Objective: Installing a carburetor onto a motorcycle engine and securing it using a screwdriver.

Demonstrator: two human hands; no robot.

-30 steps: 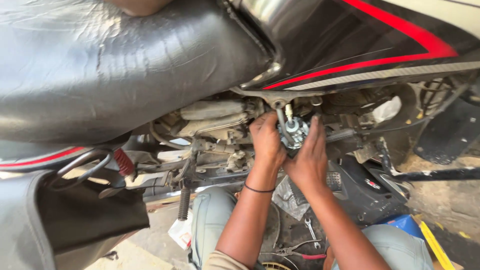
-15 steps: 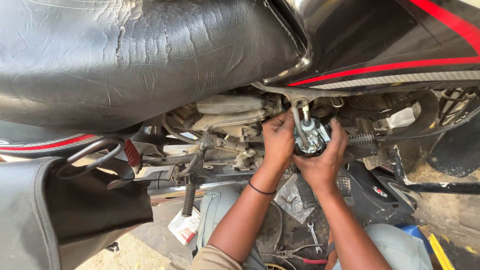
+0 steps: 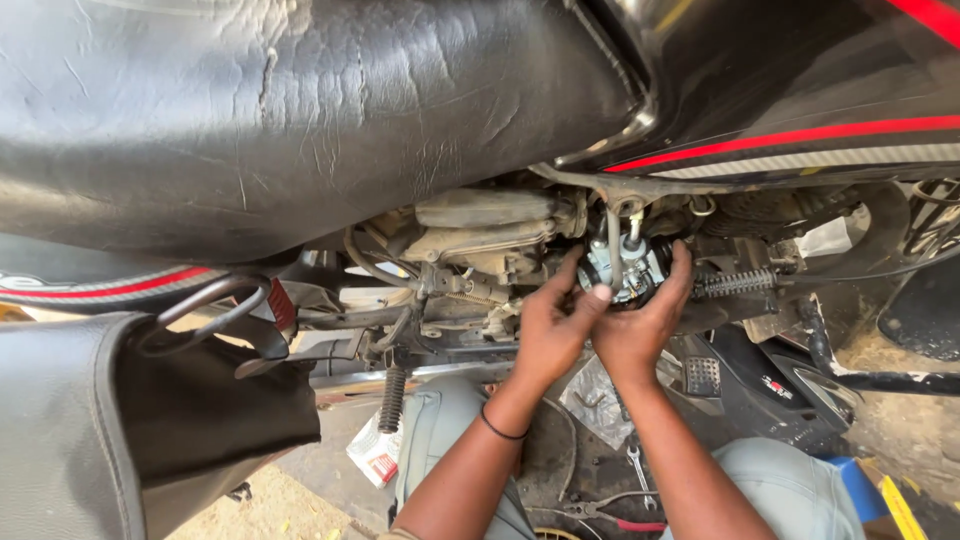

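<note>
I look down past a black motorcycle seat [image 3: 300, 110] at the engine area. Both hands reach up under the frame to a small grey metal carburettor [image 3: 626, 268]. My left hand [image 3: 550, 325] grips it from the left, thumb on its front; a thin black band sits on that wrist. From the right and below, my right hand [image 3: 645, 320] cups the same part. A thin cable [image 3: 614, 245] runs down into the carburettor's top.
A coil spring [image 3: 735, 283] lies to the right of the carburettor. A footpeg [image 3: 392, 398] hangs at lower left. A spanner [image 3: 638, 472] and red-handled pliers [image 3: 620, 518] rest on the ground between my knees. A black and red side panel [image 3: 790, 90] is above.
The view has shifted so the hands and carburettor appear further right and slightly lower. Both hands stay on the carburettor, with the left thumb now across its front.
</note>
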